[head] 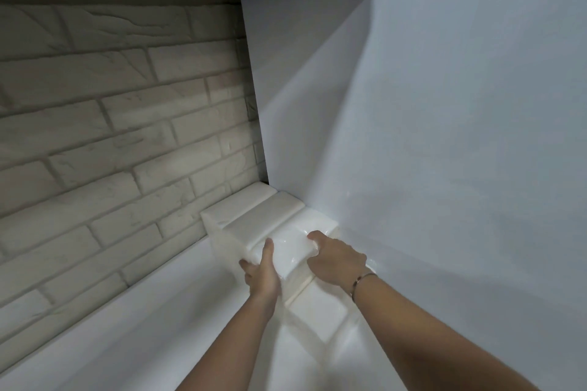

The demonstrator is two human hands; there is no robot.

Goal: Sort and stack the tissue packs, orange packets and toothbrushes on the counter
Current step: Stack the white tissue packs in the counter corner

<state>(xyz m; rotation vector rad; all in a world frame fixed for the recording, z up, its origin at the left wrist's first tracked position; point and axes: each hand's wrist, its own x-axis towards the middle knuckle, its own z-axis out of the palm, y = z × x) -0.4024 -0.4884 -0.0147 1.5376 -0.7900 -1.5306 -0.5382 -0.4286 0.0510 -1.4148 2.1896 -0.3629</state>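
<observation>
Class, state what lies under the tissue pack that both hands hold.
Under the tissue pack, gripped by the left hand and right hand, the side of another white pack shows. Whether they touch, and what lies lower, is covered.

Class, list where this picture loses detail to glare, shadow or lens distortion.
Head view: the stacked tissue packs blow out, merging with the white counter; head view: glare glints on the held pack beside the right hand; head view: brick wall courses bow from the wide lens.
</observation>
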